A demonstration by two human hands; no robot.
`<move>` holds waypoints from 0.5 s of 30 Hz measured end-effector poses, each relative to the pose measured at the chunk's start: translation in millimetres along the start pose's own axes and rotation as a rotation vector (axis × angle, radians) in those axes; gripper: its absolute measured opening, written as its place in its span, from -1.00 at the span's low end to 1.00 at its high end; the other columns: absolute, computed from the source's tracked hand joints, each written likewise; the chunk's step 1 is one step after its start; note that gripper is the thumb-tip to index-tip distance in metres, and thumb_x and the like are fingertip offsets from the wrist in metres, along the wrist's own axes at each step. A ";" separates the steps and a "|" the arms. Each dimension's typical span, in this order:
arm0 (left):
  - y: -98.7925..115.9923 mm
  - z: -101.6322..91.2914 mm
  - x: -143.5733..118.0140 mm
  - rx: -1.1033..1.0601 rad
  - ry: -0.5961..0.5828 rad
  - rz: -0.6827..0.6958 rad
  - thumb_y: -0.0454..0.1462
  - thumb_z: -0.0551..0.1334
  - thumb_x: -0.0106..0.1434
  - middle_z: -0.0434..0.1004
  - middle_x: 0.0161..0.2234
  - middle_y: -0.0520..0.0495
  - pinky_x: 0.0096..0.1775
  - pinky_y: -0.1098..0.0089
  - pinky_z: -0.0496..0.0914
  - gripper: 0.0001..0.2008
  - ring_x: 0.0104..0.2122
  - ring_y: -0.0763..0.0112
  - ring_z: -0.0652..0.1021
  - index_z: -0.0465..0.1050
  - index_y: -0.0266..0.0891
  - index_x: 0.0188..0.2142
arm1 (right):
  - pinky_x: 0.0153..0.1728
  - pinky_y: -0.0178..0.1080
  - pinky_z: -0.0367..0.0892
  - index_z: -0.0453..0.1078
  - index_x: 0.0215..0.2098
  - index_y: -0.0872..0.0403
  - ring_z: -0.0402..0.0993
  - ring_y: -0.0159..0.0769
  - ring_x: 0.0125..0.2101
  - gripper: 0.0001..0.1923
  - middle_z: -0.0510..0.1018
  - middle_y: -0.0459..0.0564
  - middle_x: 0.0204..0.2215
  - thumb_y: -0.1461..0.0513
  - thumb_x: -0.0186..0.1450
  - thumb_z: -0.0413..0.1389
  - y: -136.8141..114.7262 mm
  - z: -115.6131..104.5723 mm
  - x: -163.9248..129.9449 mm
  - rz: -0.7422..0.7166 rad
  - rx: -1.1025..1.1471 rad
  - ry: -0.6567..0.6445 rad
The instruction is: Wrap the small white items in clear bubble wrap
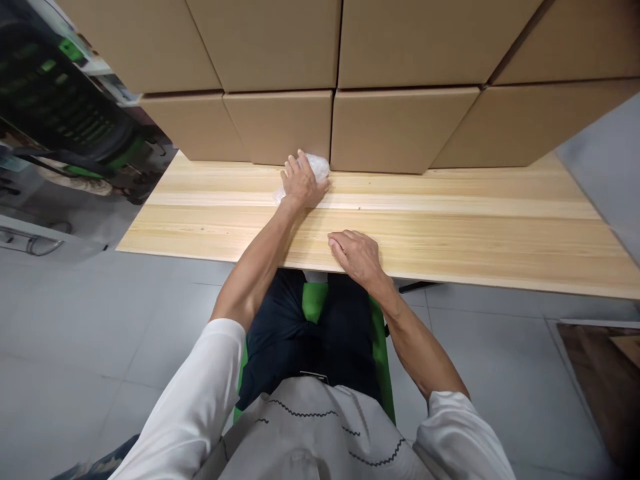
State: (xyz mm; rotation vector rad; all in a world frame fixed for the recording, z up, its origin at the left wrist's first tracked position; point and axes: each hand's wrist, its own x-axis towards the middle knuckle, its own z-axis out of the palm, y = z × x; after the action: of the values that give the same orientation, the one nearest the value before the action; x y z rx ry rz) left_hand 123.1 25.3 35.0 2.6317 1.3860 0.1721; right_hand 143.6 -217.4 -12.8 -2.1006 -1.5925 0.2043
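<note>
Near the foot of the stacked cartons, my left hand (300, 185) lies over a crumpled clear plastic wrap (319, 167), its fingers bent around it. The plastic sticks out on both sides of the hand, and what may be inside it cannot be made out. Closer to me, my right hand (356, 255) rests at the front edge of the wooden tabletop (475, 230). Its fingers are curled in, with nothing showing in them; the palm is hidden.
Brown cardboard cartons (400, 130) stand in two rows along the table's back, forming a wall. A green chair (314, 301) is under me. To the left is a dark, green-trimmed chair (65, 100); a brown panel (600, 373) lies on the floor at right.
</note>
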 end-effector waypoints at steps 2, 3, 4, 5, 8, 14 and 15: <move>-14.0 -13.4 -12.4 -0.006 0.009 0.055 0.18 0.32 0.51 -0.10 0.78 -0.48 0.68 -0.20 0.00 0.14 0.77 -0.22 0.03 -0.14 -0.26 0.80 | 0.22 -0.04 0.50 0.73 0.20 0.02 0.73 0.00 0.14 -0.54 0.84 0.16 0.15 0.17 0.70 -0.03 5.0 -2.1 -5.8 -0.006 0.116 0.040; -24.4 -20.5 -22.1 -0.009 0.043 0.080 0.20 0.28 0.53 -0.11 0.79 -0.40 0.68 -0.20 -0.03 0.09 0.78 -0.16 -0.01 -0.11 -0.18 0.80 | 0.25 -0.04 0.52 0.73 0.21 0.01 0.73 -0.02 0.16 -0.53 0.84 0.14 0.16 0.15 0.70 -0.04 9.4 -4.2 -10.6 -0.006 0.174 0.073; -36.9 -27.1 -33.9 -0.017 0.069 0.087 0.21 0.24 0.54 -0.12 0.80 -0.33 0.69 -0.21 -0.05 0.06 0.78 -0.12 -0.04 -0.10 -0.12 0.80 | 0.27 -0.03 0.54 0.72 0.22 0.00 0.74 -0.03 0.17 -0.52 0.84 0.13 0.17 0.14 0.70 -0.04 15.0 -7.2 -16.3 0.000 0.217 0.113; -50.9 -32.7 -47.7 -0.035 0.099 0.087 0.22 0.21 0.56 -0.12 0.80 -0.29 0.69 -0.22 -0.07 0.03 0.79 -0.09 -0.06 -0.10 -0.09 0.80 | 0.27 -0.02 0.55 0.72 0.22 0.01 0.74 -0.03 0.17 -0.51 0.84 0.14 0.16 0.12 0.70 -0.05 21.7 -11.1 -22.7 0.013 0.237 0.163; -95.0 -39.3 -93.2 -0.110 0.179 0.026 0.15 0.12 0.59 -0.09 0.81 -0.22 0.70 -0.18 -0.11 -0.04 0.79 0.03 -0.05 -0.13 -0.06 0.80 | 0.28 0.06 0.57 0.73 0.23 0.07 0.74 0.03 0.14 -0.47 0.84 0.22 0.10 0.06 0.71 -0.05 43.6 -26.7 -40.8 0.065 0.168 0.292; -144.1 -1.3 -143.1 -0.342 0.231 -0.015 0.20 0.08 0.58 -0.08 0.80 -0.30 0.72 -0.24 -0.19 -0.01 0.79 -0.08 -0.09 -0.11 -0.17 0.79 | 0.68 0.33 0.08 0.33 0.67 0.15 0.15 0.19 0.70 -0.26 0.36 0.25 0.67 -0.08 0.73 -0.08 38.5 -32.1 -32.0 -0.061 -0.030 0.005; -145.6 7.3 -143.9 -0.389 0.236 0.009 0.24 0.08 0.58 -0.08 0.79 -0.35 0.71 -0.27 -0.22 0.01 0.79 -0.14 -0.09 -0.07 -0.23 0.78 | 0.71 0.34 0.00 0.26 0.71 0.14 0.03 0.18 0.74 -0.23 0.24 0.22 0.73 -0.09 0.73 -0.08 30.9 -26.9 -23.4 -0.102 -0.043 -0.095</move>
State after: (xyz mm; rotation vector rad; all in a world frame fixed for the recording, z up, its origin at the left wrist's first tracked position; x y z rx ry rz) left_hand -74.2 -13.1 -4.5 2.3482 1.2507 0.6976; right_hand 173.9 -253.3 -7.9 -2.0624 -1.7694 0.2402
